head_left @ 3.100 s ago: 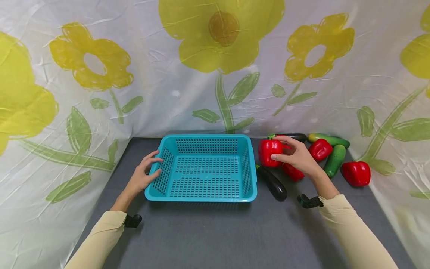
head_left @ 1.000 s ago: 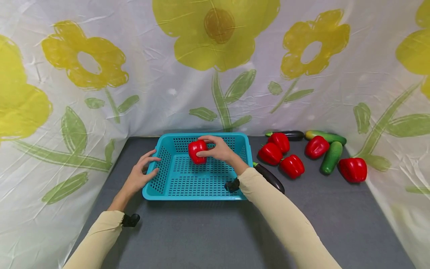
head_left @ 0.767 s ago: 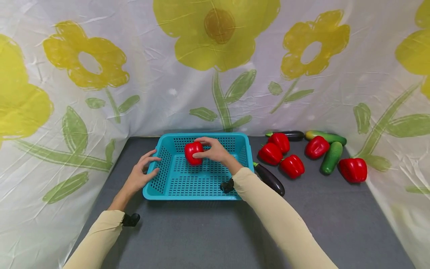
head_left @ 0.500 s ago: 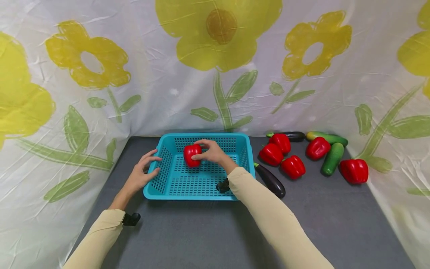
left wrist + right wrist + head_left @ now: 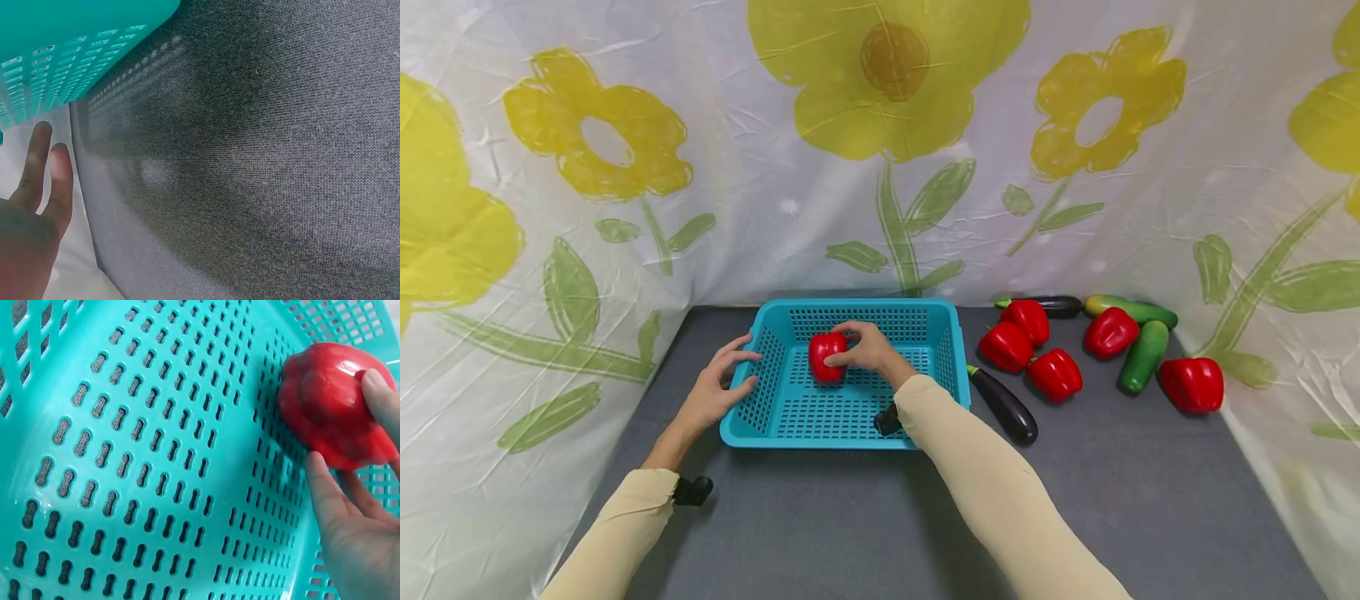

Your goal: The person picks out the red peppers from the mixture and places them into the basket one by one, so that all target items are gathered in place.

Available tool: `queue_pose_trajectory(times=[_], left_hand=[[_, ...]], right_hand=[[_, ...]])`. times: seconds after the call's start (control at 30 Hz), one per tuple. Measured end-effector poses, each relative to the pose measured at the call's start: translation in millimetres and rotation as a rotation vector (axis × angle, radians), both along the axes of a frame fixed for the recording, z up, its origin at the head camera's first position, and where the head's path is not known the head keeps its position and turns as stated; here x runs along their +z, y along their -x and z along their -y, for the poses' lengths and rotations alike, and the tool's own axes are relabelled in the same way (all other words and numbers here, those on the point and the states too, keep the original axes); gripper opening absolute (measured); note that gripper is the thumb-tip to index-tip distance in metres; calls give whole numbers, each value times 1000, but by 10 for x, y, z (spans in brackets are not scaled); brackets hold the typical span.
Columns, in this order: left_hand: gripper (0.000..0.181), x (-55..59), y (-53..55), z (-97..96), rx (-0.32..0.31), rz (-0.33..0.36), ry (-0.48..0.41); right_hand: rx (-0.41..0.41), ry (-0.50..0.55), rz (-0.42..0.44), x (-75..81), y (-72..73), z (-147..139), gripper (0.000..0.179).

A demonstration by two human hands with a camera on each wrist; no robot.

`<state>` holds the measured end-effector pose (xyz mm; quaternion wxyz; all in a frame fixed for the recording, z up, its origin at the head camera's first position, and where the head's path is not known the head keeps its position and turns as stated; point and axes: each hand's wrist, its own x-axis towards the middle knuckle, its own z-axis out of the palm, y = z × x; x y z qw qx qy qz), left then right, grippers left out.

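A red bell pepper (image 5: pixel 824 360) is held by my right hand (image 5: pixel 868 348) inside the turquoise plastic basket (image 5: pixel 842 443), left of its middle. Thumb and fingers grip its right side; in the right wrist view the pepper (image 5: pixel 328 403) is low by the perforated floor, though whether it touches is unclear. At the basket's left rim, my left hand (image 5: pixel 711 392) has its fingers spread, fingertips at the edge. The left wrist view shows two straight fingers (image 5: pixel 60 181) beside the basket's outer wall (image 5: pixel 69 62); the thumb is out of that view.
Right of the basket lies an eggplant (image 5: pixel 1004 405). Beyond it are several red bell peppers (image 5: pixel 1056 375), another eggplant (image 5: pixel 1052 306), a green cucumber (image 5: pixel 1144 357) and a yellow-green one (image 5: pixel 1131 309). A flowered cloth (image 5: pixel 760 208) hangs behind the grey table (image 5: pixel 820 525).
My right hand has carried the bell pepper from the group on the right leftward into the basket, then lowered it slightly toward the front. My left hand has stayed at the rim.
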<state>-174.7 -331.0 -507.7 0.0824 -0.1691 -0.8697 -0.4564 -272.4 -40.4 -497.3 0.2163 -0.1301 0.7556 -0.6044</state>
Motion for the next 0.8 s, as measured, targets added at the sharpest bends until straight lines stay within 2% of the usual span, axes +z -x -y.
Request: queue_pose_trajectory(times=[0.2, 0.4, 0.53, 0.8], left_hand=[[35, 4, -3, 9, -8, 14, -4], [35, 4, 16, 27, -5, 11, -5], [35, 0, 17, 35, -2, 21, -3], [36, 6, 9, 31, 2, 25, 5]], right_hand=[[-8, -96, -17, -5, 19, 2, 53], [-8, -84, 0, 1, 37, -8, 54], [20, -73, 13, 11, 35, -27, 58], [94, -122, -13, 101, 87, -124, 65]])
